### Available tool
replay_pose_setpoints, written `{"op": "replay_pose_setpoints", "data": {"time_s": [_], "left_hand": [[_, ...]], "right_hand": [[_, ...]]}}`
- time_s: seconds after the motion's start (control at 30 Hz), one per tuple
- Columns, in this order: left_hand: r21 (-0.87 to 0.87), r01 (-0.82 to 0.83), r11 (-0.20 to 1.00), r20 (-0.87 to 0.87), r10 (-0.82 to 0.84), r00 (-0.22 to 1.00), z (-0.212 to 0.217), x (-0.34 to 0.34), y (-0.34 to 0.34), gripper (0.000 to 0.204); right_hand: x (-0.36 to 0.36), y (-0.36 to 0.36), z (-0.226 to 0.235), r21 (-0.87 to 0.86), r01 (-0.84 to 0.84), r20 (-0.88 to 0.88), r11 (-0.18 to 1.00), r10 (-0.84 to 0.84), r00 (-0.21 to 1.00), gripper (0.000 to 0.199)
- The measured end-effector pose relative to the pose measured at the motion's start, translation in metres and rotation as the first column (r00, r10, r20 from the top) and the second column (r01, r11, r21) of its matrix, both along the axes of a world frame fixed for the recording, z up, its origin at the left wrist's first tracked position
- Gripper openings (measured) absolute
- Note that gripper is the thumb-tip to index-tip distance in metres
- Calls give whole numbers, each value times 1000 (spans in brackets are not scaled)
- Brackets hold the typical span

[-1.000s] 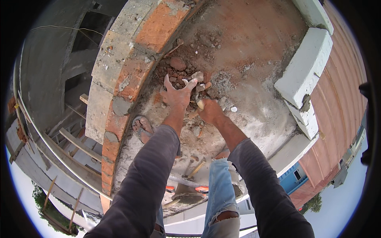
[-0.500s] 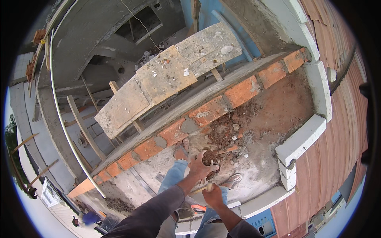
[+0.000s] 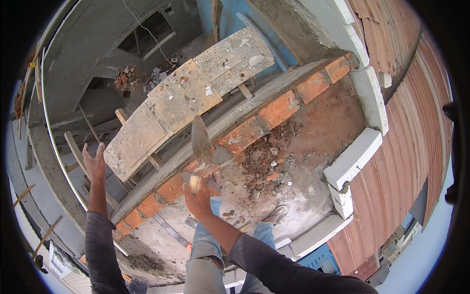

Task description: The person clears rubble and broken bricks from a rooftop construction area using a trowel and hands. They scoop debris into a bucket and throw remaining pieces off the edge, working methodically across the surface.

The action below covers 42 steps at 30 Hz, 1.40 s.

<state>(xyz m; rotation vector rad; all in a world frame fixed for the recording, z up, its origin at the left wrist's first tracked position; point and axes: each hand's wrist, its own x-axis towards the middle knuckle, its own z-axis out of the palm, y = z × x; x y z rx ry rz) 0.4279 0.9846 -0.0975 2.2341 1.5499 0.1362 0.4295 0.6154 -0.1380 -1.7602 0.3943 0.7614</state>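
Note:
My right hand (image 3: 198, 195) grips the pale handle of a pointed trowel (image 3: 200, 142), whose dirty blade points away over the low brick row (image 3: 169, 190). To the left, my left hand (image 3: 96, 164) is raised past the brick row with fingers spread and nothing in it. A clump of reddish rubble (image 3: 128, 78) shows beyond the plank platform, apparently in the air over the space below. Loose rubble and brown soil (image 3: 262, 164) lie on the ledge to the right of my feet, with a broken brick piece (image 3: 270, 177) among them.
Stained planks (image 3: 183, 100) form a platform past the brick row, above a drop. A long white pipe (image 3: 56, 152) runs up the left side. White blocks (image 3: 353, 159) edge the ledge on the right, beside a corrugated reddish roof (image 3: 396, 161).
My left hand has left the ground near my feet, swung far left and let go of the rubble. My right hand has moved up and left, bringing the trowel over the bricks.

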Motion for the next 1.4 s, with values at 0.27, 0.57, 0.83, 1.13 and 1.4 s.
{"op": "replay_pose_setpoints", "data": {"time_s": [0.27, 0.57, 0.83, 1.13, 1.4], "left_hand": [[-714, 415, 564, 188, -416, 890, -120, -78, -364, 62], [-507, -286, 813, -265, 169, 949, -294, 88, -534, 115], [-600, -193, 776, -131, 142, 981, -290, 79, -554, 81], [-299, 325, 897, -230, -398, 888, -307, 70, -585, 65], [-491, 582, 648, 4, -666, 746, -289, 20, -637, 67]], "right_hand": [[94, -423, -155, -763, 23, 212, 646, 216, 953, 43], [157, -381, -247, -612, -374, 13, 697, 482, 876, 31], [81, -404, -213, -432, -813, -138, 391, 862, 488, 38], [193, -516, -236, -624, -366, 99, 690, 535, 839, 29], [55, -531, -229, -478, -756, -168, 447, 798, 579, 48]]}}
